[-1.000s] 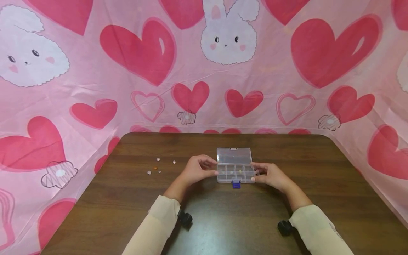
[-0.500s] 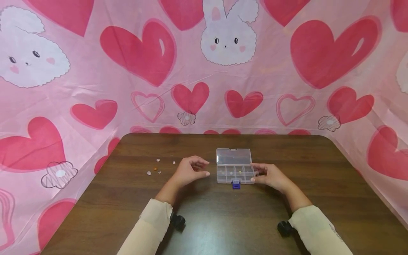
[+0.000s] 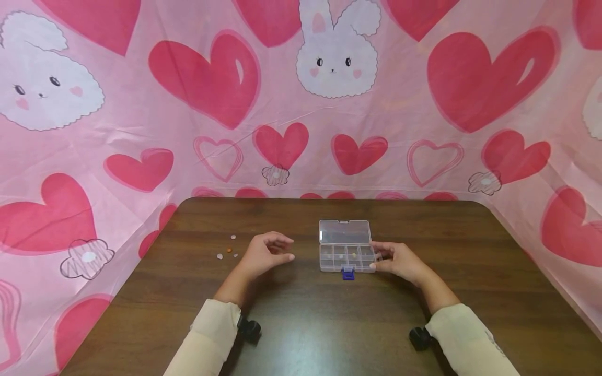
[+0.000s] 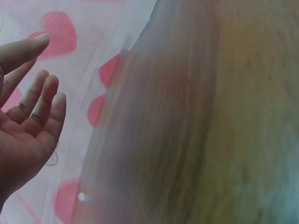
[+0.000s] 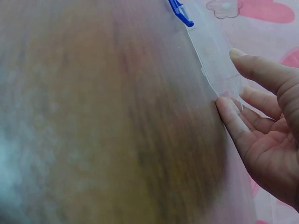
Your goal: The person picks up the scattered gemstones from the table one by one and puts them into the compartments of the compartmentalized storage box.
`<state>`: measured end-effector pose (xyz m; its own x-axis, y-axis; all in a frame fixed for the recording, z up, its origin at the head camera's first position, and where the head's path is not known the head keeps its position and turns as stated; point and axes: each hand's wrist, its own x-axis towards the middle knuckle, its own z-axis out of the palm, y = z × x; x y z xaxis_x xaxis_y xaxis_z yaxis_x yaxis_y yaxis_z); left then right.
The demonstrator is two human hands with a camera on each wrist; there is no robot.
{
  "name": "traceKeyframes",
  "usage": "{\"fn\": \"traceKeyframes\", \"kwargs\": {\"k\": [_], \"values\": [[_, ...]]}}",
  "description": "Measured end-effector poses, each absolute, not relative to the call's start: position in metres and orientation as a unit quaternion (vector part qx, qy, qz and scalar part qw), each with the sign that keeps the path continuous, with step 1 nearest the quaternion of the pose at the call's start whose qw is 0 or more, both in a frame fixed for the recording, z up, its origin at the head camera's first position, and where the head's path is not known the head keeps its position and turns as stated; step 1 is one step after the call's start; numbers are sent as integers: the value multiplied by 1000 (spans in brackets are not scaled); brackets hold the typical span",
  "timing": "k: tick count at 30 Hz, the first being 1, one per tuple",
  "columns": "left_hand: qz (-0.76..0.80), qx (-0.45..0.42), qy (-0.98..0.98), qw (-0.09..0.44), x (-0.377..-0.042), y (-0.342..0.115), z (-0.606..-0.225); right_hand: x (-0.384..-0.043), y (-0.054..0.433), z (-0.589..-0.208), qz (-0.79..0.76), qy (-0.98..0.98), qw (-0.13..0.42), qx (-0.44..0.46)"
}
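A clear plastic compartment box [image 3: 327, 265], lid raised at the back, sits on the table with its blue latch [image 3: 348, 274] facing me. My right hand [image 3: 401, 261] holds the box's right end, thumb at the front corner and fingers farther back. Inside the compartments lie a tiny yellow piece [image 3: 354, 255] and a whitish one [image 3: 341, 256]. Left of the box, my left hand [image 3: 263, 256] hovers with fingers loosely bent and nothing in them. Beyond that hand are small stone-like bits, including an orange one [image 3: 229, 250] and a whitish one [image 3: 219, 256].
The brown wooden table [image 3: 310, 324] has rounded far corners. A pink cloth [image 3: 301, 109] printed with hearts and rabbits hangs behind it and at both sides. Two more tiny pale bits, a pinkish one [image 3: 233, 237] and a smaller one [image 3: 235, 255], lie beside the orange one.
My left hand has let go of the box's left side and moved left toward the small bits, now covering one of them. My right hand and the box stay in place.
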<state>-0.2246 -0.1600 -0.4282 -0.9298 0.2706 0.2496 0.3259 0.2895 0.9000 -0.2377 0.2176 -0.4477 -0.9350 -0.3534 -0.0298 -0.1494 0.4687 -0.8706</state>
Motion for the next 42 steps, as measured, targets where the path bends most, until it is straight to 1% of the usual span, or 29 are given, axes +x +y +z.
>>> {"fn": "traceKeyframes", "kwargs": {"k": [8,18,24,42], "values": [[-561,-170,-810,21,-223,-175,-430,-238,219,-451,-485,854,95,-164],[-574,-131,-808,8,-218,-193,-430,-236,218,-447,-489,852,101,-155],[-573,-109,-812,11,-217,-202,-431,-236,218,-447,-493,850,103,-155],[-570,-117,-813,35,-215,-227,-435,-237,218,-448,-492,851,103,-154]]}}
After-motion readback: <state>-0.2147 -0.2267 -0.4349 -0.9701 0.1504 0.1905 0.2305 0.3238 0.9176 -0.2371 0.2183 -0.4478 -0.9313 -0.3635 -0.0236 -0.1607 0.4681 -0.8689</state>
